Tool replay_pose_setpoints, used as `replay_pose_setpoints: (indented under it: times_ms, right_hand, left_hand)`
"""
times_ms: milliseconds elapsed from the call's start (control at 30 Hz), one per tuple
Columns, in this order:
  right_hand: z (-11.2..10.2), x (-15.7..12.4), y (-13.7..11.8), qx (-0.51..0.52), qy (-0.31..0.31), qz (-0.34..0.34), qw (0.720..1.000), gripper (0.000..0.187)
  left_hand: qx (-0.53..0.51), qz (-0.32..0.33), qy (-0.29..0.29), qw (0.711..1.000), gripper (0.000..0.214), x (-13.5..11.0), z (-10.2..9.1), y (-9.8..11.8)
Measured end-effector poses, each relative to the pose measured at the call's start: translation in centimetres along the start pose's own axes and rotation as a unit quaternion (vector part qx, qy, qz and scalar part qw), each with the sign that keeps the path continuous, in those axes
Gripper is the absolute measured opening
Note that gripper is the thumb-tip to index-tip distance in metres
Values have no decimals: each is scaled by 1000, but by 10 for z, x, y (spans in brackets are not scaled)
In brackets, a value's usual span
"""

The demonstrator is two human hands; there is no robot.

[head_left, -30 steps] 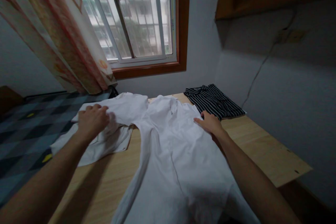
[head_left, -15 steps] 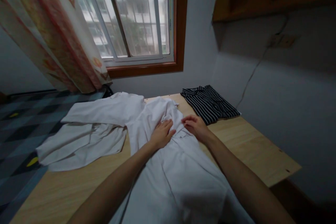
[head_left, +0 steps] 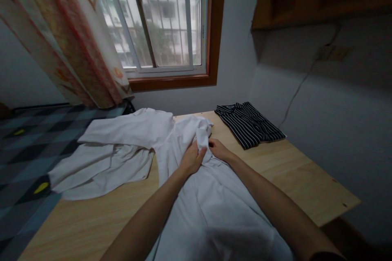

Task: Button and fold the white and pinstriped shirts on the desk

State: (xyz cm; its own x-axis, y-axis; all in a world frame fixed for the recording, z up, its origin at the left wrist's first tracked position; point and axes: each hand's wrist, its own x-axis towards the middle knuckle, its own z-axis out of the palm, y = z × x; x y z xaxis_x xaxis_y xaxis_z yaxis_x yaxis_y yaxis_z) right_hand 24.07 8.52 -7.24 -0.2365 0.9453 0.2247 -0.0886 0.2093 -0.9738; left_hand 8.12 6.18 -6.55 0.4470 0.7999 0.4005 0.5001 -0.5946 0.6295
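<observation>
A white garment point(head_left: 211, 200) lies lengthwise on the wooden table, running toward me, with one long sleeve point(head_left: 128, 128) stretched out to the left. My left hand point(head_left: 192, 160) is closed on a bunched fold of it near the far end. From the right, my right hand point(head_left: 219, 149) pinches the same fold, its fingertips partly hidden by the cloth. A raised flap of fabric point(head_left: 202, 136) stands up between the two hands. Beneath the sleeve, more white cloth point(head_left: 101, 171) spreads over the table's left edge.
A folded black-and-white striped shirt point(head_left: 249, 124) rests at the back right of the wooden table point(head_left: 294, 175). A bed with a checked cover point(head_left: 21, 163) adjoins on the left. Behind are a curtain point(head_left: 82, 45) and a window point(head_left: 165, 20); a wooden shelf point(head_left: 290, 4) hangs upper right.
Both hands have gone from resting loosely at the cloth to gripping it, and a fold now rises between them. The whole view has shifted slightly.
</observation>
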Motion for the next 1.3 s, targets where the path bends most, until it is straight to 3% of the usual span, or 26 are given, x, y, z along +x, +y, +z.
replay_pose_setpoints:
  times_ms: [67, 200, 267, 333, 400, 433, 500, 533, 600, 667, 700, 733, 800, 867, 967, 1067, 1133, 1200, 1267, 1300]
  right_hand:
    - [9, 1, -2, 16, 35, -3, 999, 18]
    - [6, 6, -26, -20, 182, -43, 982, 18]
    - [-9, 9, -54, -69, 180, -39, 980, 19]
    - [-30, 11, -92, -144, 140, -8, 980, 17]
    - [-51, 7, -131, -276, 141, -5, 951, 10]
    - [-58, 3, -148, -342, 189, -31, 920, 8]
    - [-63, -11, -168, -402, 264, -93, 872, 7]
    - [-62, -19, -171, -402, 261, -110, 871, 8]
    - [-56, -35, -161, -341, 160, -95, 922, 15]
    - [-54, -47, -135, -217, 49, -44, 974, 27]
    - [-57, -50, -119, -156, 49, -27, 986, 31]
    - [-63, -52, -102, -111, 92, -19, 989, 32]
    - [-77, -52, -72, -76, 216, -5, 973, 33]
    - [-90, -53, -48, -63, 257, 43, 963, 41]
    - [-91, -60, -26, -15, 198, 136, 971, 62]
    - [-71, -71, -17, -28, 159, 145, 976, 73]
    - [-56, -77, -17, -73, 110, 116, 984, 70]
    - [-47, -82, -25, -130, 19, 99, 986, 58]
    - [-47, -85, -45, -239, -56, 94, 965, 44]
    - [-50, -86, -61, -328, -57, 90, 939, 36]
  left_hand:
    - [-21, 0, 15, 1000, 58, 0, 0, -2]
    - [-36, -55, 31, 997, 69, 1, 1, -7]
    - [-23, -84, 21, 996, 72, 1, 1, -9]
    - [-1, -82, 12, 997, 70, 1, 2, -10]
    - [33, -68, 1, 997, 66, 2, 2, -9]
    - [54, -62, -6, 997, 64, 2, 3, -8]
    - [101, -56, -25, 993, 61, 2, 3, -6]
    - [127, -55, -35, 990, 59, 1, 4, -4]
    - [182, -50, -60, 980, 54, 0, 4, 0]
    - [229, -48, -84, 969, 49, -2, 4, 4]
    - [244, -47, -93, 964, 47, -3, 4, 5]
    - [254, -47, -99, 961, 47, -3, 4, 5]
    - [262, -48, -104, 958, 49, -4, 5, 5]
    - [267, -48, -105, 957, 50, -3, 5, 3]
    - [269, -47, -99, 957, 49, -3, 6, 2]
    - [266, -49, -93, 958, 49, -3, 5, 4]
    - [267, -58, -96, 957, 49, -4, 3, 6]
    - [275, -65, -103, 954, 49, -4, 2, 8]
    - [284, -66, -105, 951, 49, -3, 1, 9]
    - [286, -66, -104, 950, 49, -3, 1, 9]
